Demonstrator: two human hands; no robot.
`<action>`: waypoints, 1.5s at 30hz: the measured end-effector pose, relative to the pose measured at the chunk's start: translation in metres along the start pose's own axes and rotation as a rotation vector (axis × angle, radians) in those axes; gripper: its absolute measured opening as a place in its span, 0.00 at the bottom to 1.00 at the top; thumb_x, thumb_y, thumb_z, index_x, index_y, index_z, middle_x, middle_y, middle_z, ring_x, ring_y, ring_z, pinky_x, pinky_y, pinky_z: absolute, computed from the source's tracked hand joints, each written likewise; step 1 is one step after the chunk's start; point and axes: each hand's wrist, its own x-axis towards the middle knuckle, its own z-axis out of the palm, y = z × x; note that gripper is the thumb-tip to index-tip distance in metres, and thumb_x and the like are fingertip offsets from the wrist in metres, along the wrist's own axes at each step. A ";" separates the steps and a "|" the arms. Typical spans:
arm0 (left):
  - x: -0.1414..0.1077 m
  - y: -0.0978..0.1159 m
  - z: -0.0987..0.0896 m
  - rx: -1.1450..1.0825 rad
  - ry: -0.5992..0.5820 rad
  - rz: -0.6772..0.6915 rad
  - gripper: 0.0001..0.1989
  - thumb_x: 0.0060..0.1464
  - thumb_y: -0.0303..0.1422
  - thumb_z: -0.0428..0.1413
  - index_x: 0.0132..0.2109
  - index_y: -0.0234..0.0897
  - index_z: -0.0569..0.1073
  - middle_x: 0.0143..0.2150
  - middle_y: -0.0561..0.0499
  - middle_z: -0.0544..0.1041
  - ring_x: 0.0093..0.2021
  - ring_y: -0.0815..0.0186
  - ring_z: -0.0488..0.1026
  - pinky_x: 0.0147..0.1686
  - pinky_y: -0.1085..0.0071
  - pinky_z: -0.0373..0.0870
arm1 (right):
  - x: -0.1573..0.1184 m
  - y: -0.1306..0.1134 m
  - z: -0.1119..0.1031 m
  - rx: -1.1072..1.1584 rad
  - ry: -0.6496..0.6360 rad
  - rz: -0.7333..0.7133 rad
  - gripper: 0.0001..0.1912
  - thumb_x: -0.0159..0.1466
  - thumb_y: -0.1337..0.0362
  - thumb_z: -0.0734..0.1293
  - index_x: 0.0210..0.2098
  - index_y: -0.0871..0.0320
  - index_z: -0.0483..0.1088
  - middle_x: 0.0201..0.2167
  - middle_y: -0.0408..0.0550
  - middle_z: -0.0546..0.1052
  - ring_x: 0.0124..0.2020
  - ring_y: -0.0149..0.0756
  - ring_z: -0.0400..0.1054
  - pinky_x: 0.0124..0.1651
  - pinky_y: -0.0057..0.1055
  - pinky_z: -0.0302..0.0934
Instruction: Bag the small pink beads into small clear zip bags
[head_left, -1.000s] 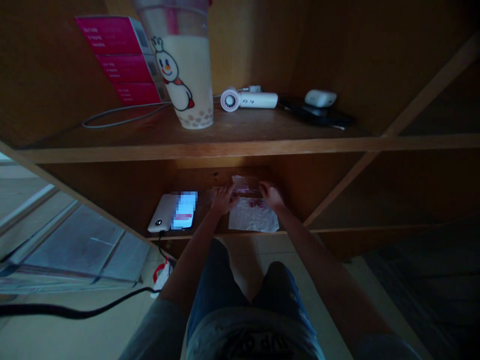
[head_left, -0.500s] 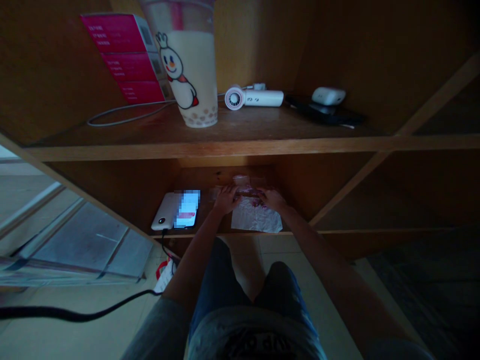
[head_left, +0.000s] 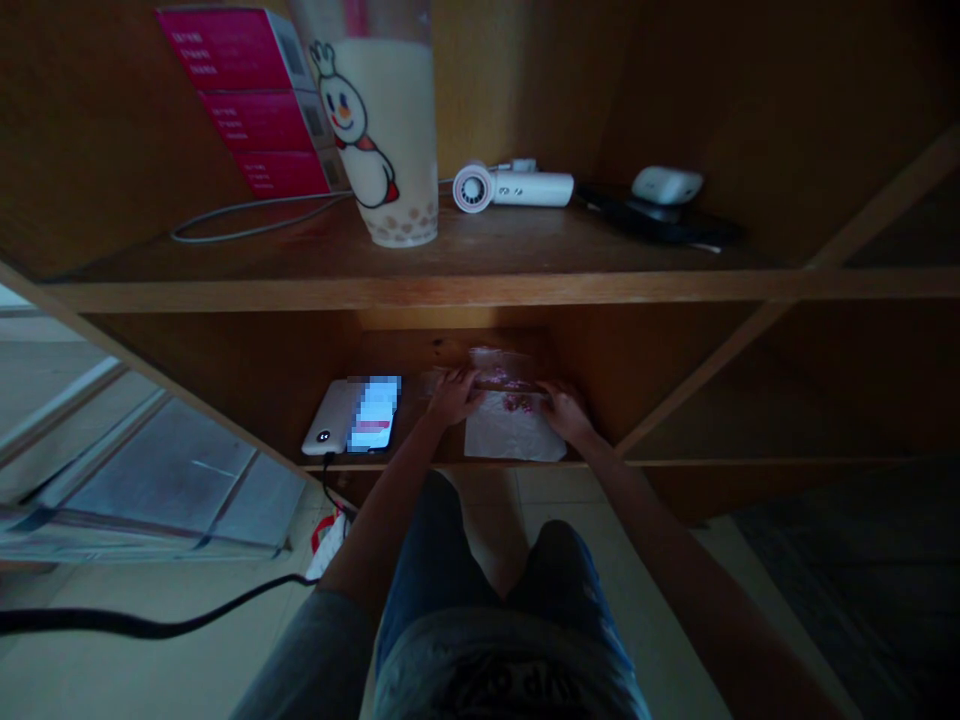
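Observation:
On the lower shelf, a thin whitish plastic bag [head_left: 510, 430] with a pink pattern lies spread out, its front part smooth. My left hand [head_left: 453, 396] rests at the bag's left edge, its fingers reaching over the upper part. At the right edge, my right hand [head_left: 564, 408] has its fingers on the plastic. Both hands look pressed to the bag, but the fingertips are small and dark, so a grip cannot be made out. A lit phone [head_left: 373, 415] lies left of my left hand, beside a white device [head_left: 327, 418] with a black cable.
The upper shelf [head_left: 495, 290] holds a milk tea cup [head_left: 390, 140], pink boxes [head_left: 247, 100], a small white fan [head_left: 525, 189], a looped cable and a white case [head_left: 666, 185] on a dark item. A black cable [head_left: 150, 628] crosses the lower left.
My right hand has moved right, towards the bag's right edge. The plastic looks flatter and less wrinkled, with more of its pink pattern showing. My left hand has hardly moved.

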 end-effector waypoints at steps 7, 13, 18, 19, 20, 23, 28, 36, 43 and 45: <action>0.000 0.001 0.002 -0.016 0.011 -0.052 0.25 0.56 0.44 0.45 0.57 0.38 0.59 0.56 0.44 0.66 0.56 0.58 0.60 0.55 0.59 0.53 | 0.011 -0.005 -0.001 0.087 -0.007 0.038 0.19 0.58 0.70 0.60 0.49 0.60 0.66 0.46 0.51 0.72 0.48 0.38 0.65 0.52 0.34 0.57; -0.001 -0.001 0.001 0.032 0.013 -0.060 0.31 0.53 0.47 0.48 0.60 0.37 0.54 0.58 0.43 0.63 0.56 0.56 0.59 0.55 0.58 0.53 | 0.031 -0.011 0.007 0.089 -0.049 0.120 0.16 0.62 0.67 0.57 0.47 0.59 0.68 0.45 0.52 0.74 0.45 0.37 0.68 0.49 0.33 0.58; -0.003 0.000 0.000 0.057 0.036 -0.047 0.30 0.54 0.46 0.47 0.60 0.36 0.56 0.56 0.42 0.65 0.56 0.55 0.59 0.55 0.57 0.52 | 0.038 -0.009 0.015 0.060 -0.083 0.095 0.16 0.63 0.67 0.57 0.47 0.59 0.68 0.45 0.52 0.73 0.46 0.37 0.67 0.50 0.33 0.57; -0.003 0.000 0.000 0.056 0.038 -0.049 0.29 0.54 0.46 0.47 0.59 0.36 0.56 0.55 0.42 0.65 0.55 0.55 0.59 0.55 0.57 0.53 | 0.037 -0.008 0.017 0.040 -0.063 0.077 0.16 0.63 0.66 0.56 0.47 0.60 0.68 0.45 0.52 0.73 0.46 0.37 0.66 0.51 0.34 0.56; -0.003 0.001 0.001 0.054 0.040 -0.052 0.29 0.54 0.46 0.47 0.59 0.36 0.57 0.55 0.42 0.66 0.55 0.55 0.59 0.54 0.57 0.53 | 0.035 -0.006 0.018 0.015 -0.037 0.057 0.16 0.64 0.65 0.55 0.47 0.59 0.68 0.45 0.52 0.73 0.46 0.37 0.66 0.51 0.34 0.55; -0.003 0.001 0.002 0.051 0.050 -0.055 0.28 0.55 0.46 0.47 0.59 0.37 0.57 0.56 0.43 0.65 0.56 0.55 0.59 0.55 0.57 0.53 | 0.030 -0.004 0.022 -0.051 0.046 0.022 0.16 0.65 0.63 0.54 0.44 0.58 0.70 0.44 0.51 0.73 0.47 0.38 0.63 0.52 0.36 0.52; -0.002 -0.001 0.005 0.054 0.045 -0.067 0.27 0.55 0.46 0.47 0.58 0.37 0.58 0.56 0.43 0.65 0.56 0.55 0.59 0.55 0.57 0.53 | 0.031 -0.004 0.022 -0.111 0.050 0.013 0.16 0.64 0.63 0.54 0.42 0.56 0.71 0.42 0.50 0.72 0.46 0.40 0.60 0.51 0.38 0.50; -0.002 -0.003 0.008 0.050 0.054 -0.062 0.27 0.56 0.46 0.44 0.59 0.36 0.57 0.58 0.42 0.63 0.58 0.55 0.57 0.56 0.56 0.52 | 0.035 -0.011 0.016 -0.144 0.044 0.003 0.15 0.64 0.64 0.54 0.38 0.56 0.72 0.39 0.52 0.72 0.43 0.40 0.60 0.49 0.37 0.50; -0.001 0.004 0.002 0.047 0.078 -0.076 0.29 0.56 0.47 0.44 0.59 0.36 0.57 0.57 0.42 0.64 0.57 0.56 0.58 0.56 0.58 0.52 | 0.037 -0.007 0.010 0.061 0.212 0.069 0.16 0.64 0.62 0.53 0.34 0.58 0.71 0.36 0.52 0.73 0.41 0.40 0.62 0.49 0.38 0.51; -0.001 0.006 -0.002 0.055 0.112 -0.092 0.30 0.55 0.48 0.44 0.60 0.37 0.56 0.59 0.41 0.61 0.59 0.56 0.56 0.57 0.56 0.50 | 0.039 -0.004 0.008 0.240 0.270 0.098 0.16 0.63 0.59 0.54 0.34 0.58 0.70 0.36 0.51 0.73 0.41 0.39 0.63 0.48 0.36 0.53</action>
